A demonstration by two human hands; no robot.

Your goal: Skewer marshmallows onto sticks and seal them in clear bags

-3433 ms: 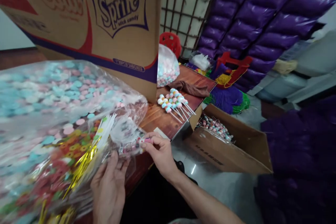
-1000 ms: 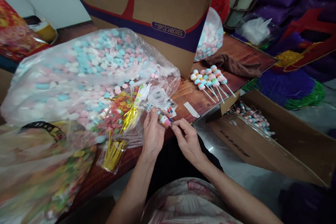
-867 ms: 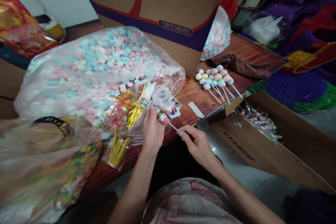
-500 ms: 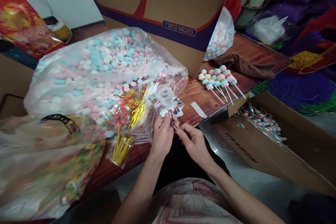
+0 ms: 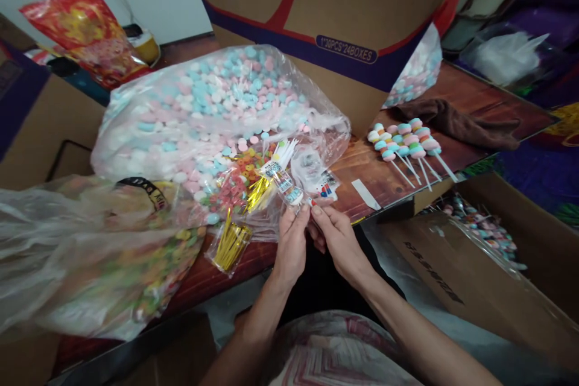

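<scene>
Both hands meet at the near edge of the table. My left hand (image 5: pixel 292 241) is closed, thumb and fingers pinching the lower end of a marshmallow skewer in a printed clear wrapper (image 5: pixel 287 186), which points up and away. My right hand (image 5: pixel 337 241) is closed beside it, its thumb and forefinger pinched at the wrapper's bottom end; just what they grip is hidden. Beyond the hands lie white sticks (image 5: pixel 286 152), gold twist ties (image 5: pixel 259 193), ring gummies (image 5: pixel 237 184) and flat printed wrappers (image 5: pixel 323 184). A packet of gold twist ties (image 5: pixel 230 247) lies left of my left hand.
A big clear bag of pastel marshmallows (image 5: pixel 212 96) fills the table's middle, before a large carton (image 5: pixel 289 42). Finished marshmallow skewers (image 5: pixel 404 139) and a brown cloth (image 5: pixel 461 123) lie to the right. An open carton (image 5: pixel 425 253) of wrapped skewers stands below. Another plastic bag (image 5: pixel 104 253) lies left.
My right hand has come up and in against my left hand; its fingers were lower at the stick before. The view has swung left, shifting the scene to the right.
</scene>
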